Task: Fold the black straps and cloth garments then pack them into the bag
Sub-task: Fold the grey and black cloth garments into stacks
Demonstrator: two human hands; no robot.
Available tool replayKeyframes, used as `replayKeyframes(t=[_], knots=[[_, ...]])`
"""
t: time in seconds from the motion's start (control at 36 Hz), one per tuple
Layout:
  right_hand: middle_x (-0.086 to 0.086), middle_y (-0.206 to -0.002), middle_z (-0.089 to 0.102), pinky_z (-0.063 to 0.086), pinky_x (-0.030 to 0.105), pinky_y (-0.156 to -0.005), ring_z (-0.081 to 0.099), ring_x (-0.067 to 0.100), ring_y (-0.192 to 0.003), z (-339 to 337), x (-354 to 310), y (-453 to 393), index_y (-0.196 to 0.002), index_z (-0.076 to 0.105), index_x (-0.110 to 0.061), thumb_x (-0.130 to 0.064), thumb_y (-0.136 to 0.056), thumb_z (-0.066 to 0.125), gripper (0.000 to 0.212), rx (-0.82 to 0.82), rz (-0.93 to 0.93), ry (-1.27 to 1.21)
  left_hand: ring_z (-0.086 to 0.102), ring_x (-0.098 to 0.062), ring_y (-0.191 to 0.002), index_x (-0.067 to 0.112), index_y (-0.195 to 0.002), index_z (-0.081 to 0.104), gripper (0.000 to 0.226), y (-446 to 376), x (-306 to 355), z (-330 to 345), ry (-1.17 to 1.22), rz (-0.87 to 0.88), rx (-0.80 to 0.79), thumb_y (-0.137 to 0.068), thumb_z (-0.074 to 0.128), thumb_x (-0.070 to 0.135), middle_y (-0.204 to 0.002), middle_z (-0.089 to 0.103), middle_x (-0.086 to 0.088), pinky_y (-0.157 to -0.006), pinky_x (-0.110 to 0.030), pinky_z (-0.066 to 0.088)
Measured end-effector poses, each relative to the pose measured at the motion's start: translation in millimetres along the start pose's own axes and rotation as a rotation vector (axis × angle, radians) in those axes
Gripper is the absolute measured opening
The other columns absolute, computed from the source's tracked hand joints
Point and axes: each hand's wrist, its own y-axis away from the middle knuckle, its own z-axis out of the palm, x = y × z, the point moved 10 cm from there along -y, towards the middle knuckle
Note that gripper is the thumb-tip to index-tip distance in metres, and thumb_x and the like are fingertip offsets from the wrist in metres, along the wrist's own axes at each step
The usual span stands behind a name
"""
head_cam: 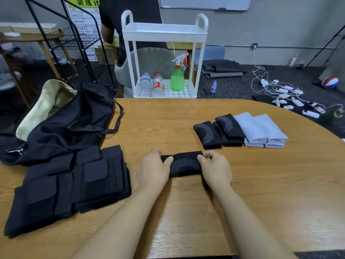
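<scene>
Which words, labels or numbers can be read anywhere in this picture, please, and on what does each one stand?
"训练计": large dark characters on the yellow-green header of the white wall chart, cut off on the right by a standing person.
White wall chart's table rows: too blurred to read.
Red label on the clear plastic water bottle: white print, too small to read.
Second clear plastic bottle: label unreadable.
Black duffel bag, folded cloths: no text visible.

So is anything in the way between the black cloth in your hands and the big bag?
Nothing blocks it. The black cloth only has bare table between it and the bag; the black straps lie nearer, below that path.
</scene>
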Motion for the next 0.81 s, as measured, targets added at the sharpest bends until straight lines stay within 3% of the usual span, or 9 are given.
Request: replayKeyframes(t=[0.11,0.19,0.28,0.36,0.44,0.53,0.58,0.72,0.81], knots=[[-0.017,-0.08,0.06,0.044,0.031,-0.076,0.058,0.014,-0.093,-19,0,8,-0.112,0.065,-0.024,-0.035,-0.095,0.055,0.023,0.125,-0.052,-0.125,0.059,-0.022,-0.106,0.015,-0.135,0.048,0.044,7,6,-11,0.031,0.056,0.056,-0.098,0.053,0.039,-0.123,0.059,-0.006,-0.081,-0.034,0.049],[-0.006,-0.106,0.063,0.042,0.03,-0.079,0.056,0.015,-0.1,-31,-16,24,-0.123,0.061,-0.019,-0.028,-0.097,0.054,0.029,0.238,-0.295,-0.01,0.053,-0.021,-0.115,0.017,-0.139,0.046,0.042,24,22,-22,-0.061,0.183,0.138,-0.102,0.043,0.036,-0.134,0.049,-0.005,-0.094,-0.035,0.042],[0.006,-0.125,0.063,0.048,0.037,-0.089,0.059,0.026,-0.115,-12,-49,49,-0.128,0.059,-0.009,-0.023,-0.094,0.049,0.038,0.212,-0.717,0.259,0.029,-0.015,-0.142,0.018,-0.15,0.034,0.051,42,41,-8,-0.186,0.358,0.096,-0.104,0.023,0.04,-0.155,0.033,0.001,-0.114,-0.034,0.018],[0.009,-0.147,0.047,0.027,0.038,-0.11,0.041,0.023,-0.138,31,-53,63,-0.142,0.048,-0.007,-0.026,-0.093,0.034,0.055,-0.014,-0.914,0.518,-0.005,-0.007,-0.15,0.018,-0.157,0.006,0.071,50,48,26,-0.264,0.464,-0.104,-0.095,-0.007,0.05,-0.164,0.003,0.003,-0.115,-0.029,-0.017],[0.007,-0.156,0.029,0.028,0.039,-0.116,0.025,0.018,-0.144,47,-40,57,-0.149,0.035,-0.008,-0.033,-0.093,0.024,0.062,-0.136,-0.868,0.657,-0.02,-0.007,-0.147,0.016,-0.155,-0.012,0.062,49,28,53,-0.319,0.345,-0.317,-0.103,0.0,0.047,-0.163,-0.013,0.003,-0.113,-0.036,-0.025],[-0.005,-0.156,-0.015,-0.004,0.029,-0.12,-0.016,0.008,-0.144,51,-24,46,-0.154,-0.003,-0.014,-0.063,-0.083,-0.016,0.088,-0.285,-0.776,0.636,-0.027,-0.008,-0.144,0.017,-0.154,-0.015,0.062,51,19,57,-0.38,0.324,-0.373,-0.103,0.002,0.047,-0.161,-0.022,0.002,-0.115,-0.038,-0.024],[-0.008,-0.154,-0.019,-0.011,0.026,-0.116,-0.019,0.007,-0.144,49,-19,44,-0.154,-0.008,-0.017,-0.072,-0.068,-0.034,0.106,-0.301,-0.736,0.641,-0.027,-0.009,-0.144,0.016,-0.153,-0.016,0.062,51,16,58,-0.376,0.305,-0.392,-0.103,0.002,0.048,-0.16,-0.024,0.001,-0.115,-0.038,-0.024],[-0.008,-0.154,-0.021,-0.011,0.026,-0.116,-0.014,0.009,-0.148,45,-13,45,-0.155,-0.008,-0.017,-0.066,-0.074,-0.017,0.095,-0.3,-0.656,0.635,-0.026,-0.01,-0.145,0.015,-0.152,-0.018,0.063,51,6,52,-0.341,0.233,-0.384,-0.103,0.001,0.049,-0.16,-0.025,0.0,-0.114,-0.037,-0.023],[-0.005,-0.161,-0.013,-0.008,0.028,-0.117,-0.009,0.007,-0.149,40,-6,48,-0.155,-0.006,-0.018,-0.062,-0.072,-0.014,0.095,-0.315,-0.594,0.63,-0.02,-0.011,-0.147,0.016,-0.155,-0.013,0.063,51,3,50,-0.316,0.211,-0.413,-0.103,0.004,0.049,-0.161,-0.021,0.001,-0.116,-0.038,-0.021]])
